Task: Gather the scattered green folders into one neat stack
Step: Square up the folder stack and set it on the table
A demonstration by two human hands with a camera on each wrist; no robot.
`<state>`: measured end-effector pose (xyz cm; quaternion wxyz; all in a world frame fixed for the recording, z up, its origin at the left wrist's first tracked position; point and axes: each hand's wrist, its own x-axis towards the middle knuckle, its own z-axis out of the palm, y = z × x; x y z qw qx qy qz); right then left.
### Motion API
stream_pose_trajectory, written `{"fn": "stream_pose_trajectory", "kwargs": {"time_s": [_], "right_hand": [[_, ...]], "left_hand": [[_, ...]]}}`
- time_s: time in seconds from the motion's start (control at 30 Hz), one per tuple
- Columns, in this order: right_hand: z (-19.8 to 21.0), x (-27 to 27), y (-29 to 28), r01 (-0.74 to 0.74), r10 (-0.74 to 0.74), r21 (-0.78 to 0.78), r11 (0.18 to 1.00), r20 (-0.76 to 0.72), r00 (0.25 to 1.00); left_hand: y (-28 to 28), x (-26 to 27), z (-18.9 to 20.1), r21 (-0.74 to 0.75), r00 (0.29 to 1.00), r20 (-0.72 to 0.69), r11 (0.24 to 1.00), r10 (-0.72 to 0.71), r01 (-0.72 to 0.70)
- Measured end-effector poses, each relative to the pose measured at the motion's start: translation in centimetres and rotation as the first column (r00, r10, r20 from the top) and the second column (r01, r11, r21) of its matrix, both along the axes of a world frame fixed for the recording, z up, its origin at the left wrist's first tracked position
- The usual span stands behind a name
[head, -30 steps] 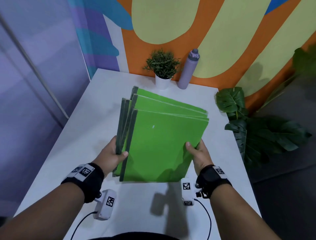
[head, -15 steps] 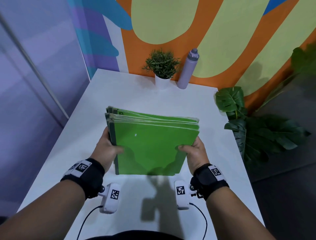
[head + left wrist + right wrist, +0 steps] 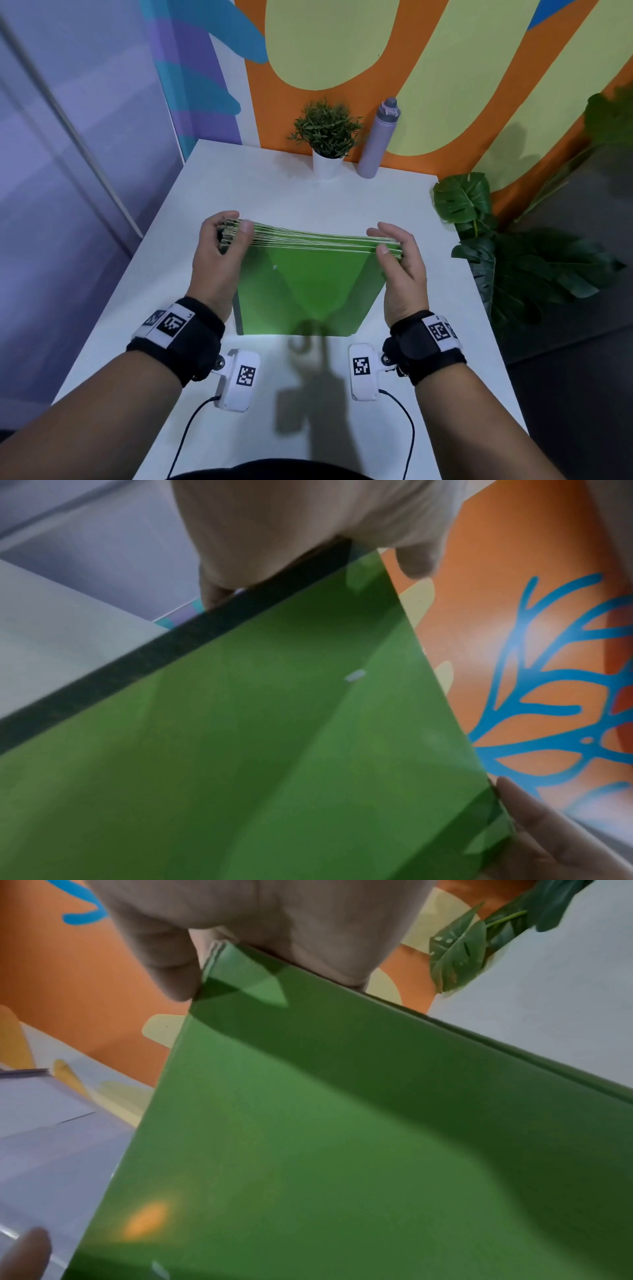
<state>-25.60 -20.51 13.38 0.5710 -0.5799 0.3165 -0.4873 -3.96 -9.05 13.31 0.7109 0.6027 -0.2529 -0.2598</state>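
A stack of several green folders [image 3: 308, 287] stands upright on its lower edge on the white table [image 3: 144, 308], its front face toward me. My left hand [image 3: 222, 240] grips the top left corner, where the dark spines are, fingers curled over the top edge. My right hand [image 3: 394, 246] holds the top right corner, thumb in front and fingers behind. The left wrist view shows the folder face [image 3: 240, 750] with its dark spine strip [image 3: 164, 647]. In the right wrist view the folder face [image 3: 325, 1137] fills the frame under my thumb [image 3: 164, 961].
A small potted plant [image 3: 327, 137] and a lilac bottle [image 3: 378, 137] stand at the table's far edge against the painted wall. A large leafy plant [image 3: 520, 260] sits off the table's right side. A glass partition runs along the left.
The folders went from fanned and tilted to squared and upright on the table. Both hands slid from the lower sides up to the top corners.
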Motion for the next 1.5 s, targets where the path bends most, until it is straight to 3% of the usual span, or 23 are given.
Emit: {"fn": "stream_pose_trajectory", "kwargs": {"time_s": [0.07,0.2,0.37,0.47,0.57,0.7,1.0,1.23,1.4,1.5], "right_hand": [[0.1,0.4,0.0,0.064,-0.065,-0.042,0.997,-0.030,0.997],[0.2,1.0,0.0,0.163,-0.163,0.052,0.985,-0.012,0.987],[0.3,0.8,0.4,0.127,-0.128,0.013,0.992,0.018,0.992],[-0.8,0.2,0.9,0.120,-0.125,-0.094,0.988,-0.050,0.991],[-1.9,0.4,1.7,0.090,-0.092,-0.024,0.996,-0.103,0.990],[-2.4,0.8,1.5,0.141,-0.139,0.041,0.989,-0.042,0.989],[-3.4,0.8,0.9,0.223,-0.244,-0.124,0.967,-0.186,0.952],[-5.8,0.4,1.4,0.180,-0.193,-0.072,0.981,-0.309,0.931],[-8.1,0.2,1.7,0.130,-0.103,0.015,0.991,-0.526,0.844],[-7.6,0.3,0.7,0.128,-0.096,0.014,0.992,-0.577,0.811]], "left_hand": [[-0.7,-0.4,0.8,-0.015,0.995,-0.028,0.995,0.098,-0.099],[-1.2,-0.7,0.9,0.016,0.984,-0.055,0.986,0.167,-0.166],[-0.5,-0.8,0.9,-0.079,0.997,0.017,0.994,0.080,-0.079],[0.5,-0.3,-0.4,0.033,0.980,0.198,0.999,-0.017,0.011],[1.1,-0.1,-1.8,0.077,0.985,0.083,0.987,-0.149,0.143],[0.8,0.1,-2.7,0.169,0.983,0.118,0.979,-0.138,0.117],[0.6,0.5,-4.4,0.221,0.984,0.103,0.968,-0.143,0.118],[0.9,0.9,-6.0,0.321,0.977,0.055,0.930,-0.207,0.179],[1.9,0.6,-8.1,0.454,0.970,-0.004,0.864,-0.245,0.220],[1.6,0.4,-8.2,0.459,0.978,-0.001,0.869,-0.206,0.184]]}}
